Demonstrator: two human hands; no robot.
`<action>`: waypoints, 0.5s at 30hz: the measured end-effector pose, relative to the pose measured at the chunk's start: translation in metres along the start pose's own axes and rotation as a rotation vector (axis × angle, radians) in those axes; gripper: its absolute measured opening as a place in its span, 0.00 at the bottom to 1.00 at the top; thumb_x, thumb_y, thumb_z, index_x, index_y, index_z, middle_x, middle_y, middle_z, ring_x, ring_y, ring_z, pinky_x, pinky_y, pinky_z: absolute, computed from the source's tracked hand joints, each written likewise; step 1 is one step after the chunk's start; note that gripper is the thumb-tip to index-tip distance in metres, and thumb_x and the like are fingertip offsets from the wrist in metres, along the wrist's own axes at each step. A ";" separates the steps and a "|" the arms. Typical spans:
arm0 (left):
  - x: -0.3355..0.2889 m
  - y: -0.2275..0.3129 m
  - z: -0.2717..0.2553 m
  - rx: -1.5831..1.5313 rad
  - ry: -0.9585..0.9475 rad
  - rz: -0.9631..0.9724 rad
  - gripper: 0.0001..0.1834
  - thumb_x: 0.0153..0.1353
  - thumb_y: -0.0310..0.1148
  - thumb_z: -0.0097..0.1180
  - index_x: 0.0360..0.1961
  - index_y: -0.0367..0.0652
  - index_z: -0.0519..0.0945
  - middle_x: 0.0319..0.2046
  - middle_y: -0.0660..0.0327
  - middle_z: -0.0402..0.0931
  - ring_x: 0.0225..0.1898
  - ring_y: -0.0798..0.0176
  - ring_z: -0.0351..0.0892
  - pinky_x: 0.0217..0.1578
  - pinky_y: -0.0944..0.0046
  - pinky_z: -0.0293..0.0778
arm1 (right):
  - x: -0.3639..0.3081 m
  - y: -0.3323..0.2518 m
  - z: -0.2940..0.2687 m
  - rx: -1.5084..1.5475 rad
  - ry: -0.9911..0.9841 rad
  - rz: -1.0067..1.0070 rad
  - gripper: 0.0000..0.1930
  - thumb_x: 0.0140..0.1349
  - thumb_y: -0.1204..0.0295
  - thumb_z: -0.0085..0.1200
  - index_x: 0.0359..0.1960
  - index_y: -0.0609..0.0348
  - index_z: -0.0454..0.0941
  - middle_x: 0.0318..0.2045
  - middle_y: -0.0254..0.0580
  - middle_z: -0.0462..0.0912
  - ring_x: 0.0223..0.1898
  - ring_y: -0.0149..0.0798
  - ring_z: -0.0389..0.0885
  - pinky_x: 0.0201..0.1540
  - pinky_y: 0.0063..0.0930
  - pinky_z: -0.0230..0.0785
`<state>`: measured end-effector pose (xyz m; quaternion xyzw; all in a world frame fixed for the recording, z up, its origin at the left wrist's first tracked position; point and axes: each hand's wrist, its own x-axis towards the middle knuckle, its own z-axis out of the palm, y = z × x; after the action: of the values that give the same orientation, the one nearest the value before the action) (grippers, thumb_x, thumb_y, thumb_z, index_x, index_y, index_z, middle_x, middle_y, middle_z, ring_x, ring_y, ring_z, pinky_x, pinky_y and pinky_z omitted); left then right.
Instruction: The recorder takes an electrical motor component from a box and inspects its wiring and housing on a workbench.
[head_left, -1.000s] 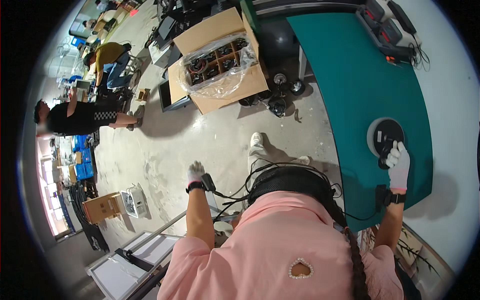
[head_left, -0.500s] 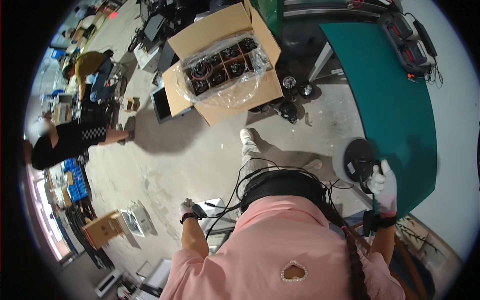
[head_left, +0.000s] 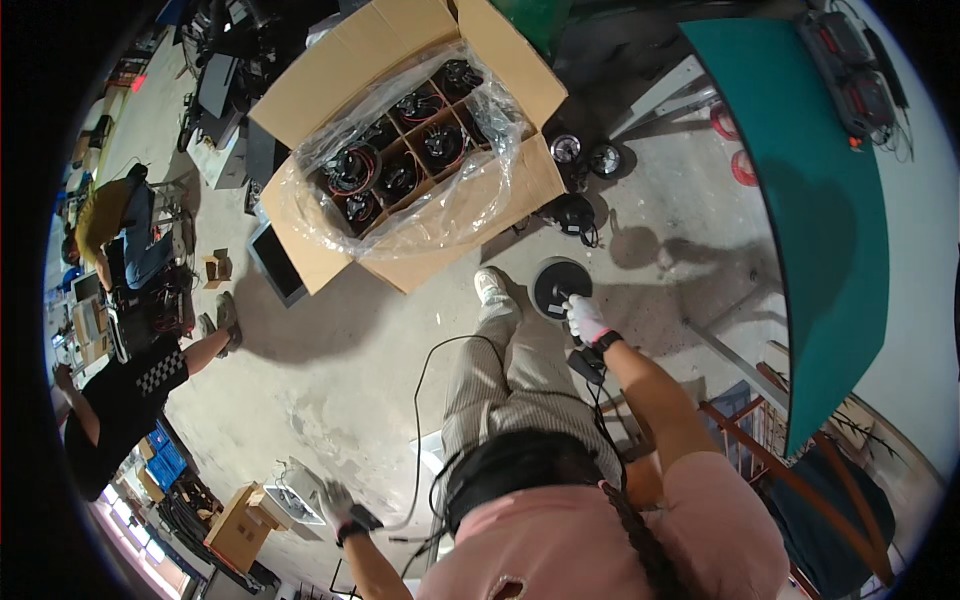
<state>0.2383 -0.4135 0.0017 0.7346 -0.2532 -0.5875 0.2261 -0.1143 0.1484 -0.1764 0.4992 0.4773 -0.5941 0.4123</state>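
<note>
My right hand (head_left: 585, 319), in a white glove, is closed on a round black disc-shaped part (head_left: 556, 280) with a paler rim and a small label. It hangs in front of my right leg, short of the large cardboard box. My left hand (head_left: 338, 502), also gloved, is out at my lower left, fingers loosely apart and holding nothing. Ahead of me stands the cardboard box (head_left: 345, 65), flaps spread. Clear plastic film (head_left: 480, 212) lines it, and cardboard dividers separate several black round parts with wires (head_left: 440, 145).
A green-topped table (head_left: 835, 230) curves along the right, with a black device (head_left: 850, 80) at its far end. More round black parts (head_left: 573, 213) lie on the floor beside the box. A flat dark panel (head_left: 277, 262) leans at its left. Two people (head_left: 150, 385) are at the left.
My right hand has carried the round black part leftward from the green table to in front of my legs. My left hand has moved down and left, its fingers spreading. The view has turned.
</note>
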 end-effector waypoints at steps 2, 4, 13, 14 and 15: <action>0.017 0.012 -0.073 0.046 0.042 0.048 0.18 0.61 0.41 0.48 0.51 0.48 0.69 0.55 0.66 0.68 0.57 0.63 0.65 0.51 0.58 0.67 | 0.059 0.008 0.039 -0.012 0.045 -0.038 0.16 0.58 0.57 0.41 0.16 0.49 0.70 0.06 0.25 0.60 0.03 0.27 0.53 0.06 0.25 0.46; 0.028 -0.004 -0.092 0.026 0.124 0.038 0.16 0.61 0.41 0.48 0.48 0.49 0.70 0.50 0.68 0.71 0.54 0.64 0.69 0.49 0.57 0.70 | 0.121 0.016 0.054 -0.094 0.122 -0.049 0.17 0.57 0.58 0.41 0.17 0.52 0.75 0.07 0.29 0.66 0.04 0.30 0.57 0.06 0.27 0.49; 0.040 -0.078 -0.126 0.041 0.176 0.153 0.18 0.62 0.43 0.47 0.50 0.49 0.68 0.48 0.65 0.73 0.52 0.60 0.71 0.52 0.58 0.69 | 0.293 0.019 0.078 -0.334 0.327 -0.152 0.20 0.58 0.60 0.39 0.24 0.62 0.80 0.25 0.43 0.83 0.22 0.41 0.76 0.26 0.36 0.66; 0.040 -0.105 -0.099 0.039 0.160 0.085 0.11 0.59 0.40 0.50 0.40 0.49 0.73 0.42 0.63 0.76 0.48 0.58 0.74 0.49 0.55 0.71 | 0.315 0.011 0.045 -0.324 0.339 -0.216 0.18 0.58 0.58 0.40 0.19 0.55 0.74 0.16 0.36 0.73 0.13 0.37 0.67 0.16 0.32 0.58; 0.039 -0.119 -0.079 0.037 0.151 0.037 0.06 0.56 0.37 0.53 0.29 0.49 0.78 0.37 0.61 0.80 0.44 0.56 0.77 0.46 0.52 0.72 | 0.328 0.005 0.025 -0.311 0.329 -0.272 0.19 0.59 0.56 0.41 0.13 0.48 0.69 0.06 0.28 0.64 0.04 0.32 0.57 0.07 0.28 0.49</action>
<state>0.3351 -0.3440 -0.0868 0.7760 -0.2596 -0.5214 0.2419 -0.1673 0.1184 -0.5002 0.4510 0.6863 -0.4743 0.3173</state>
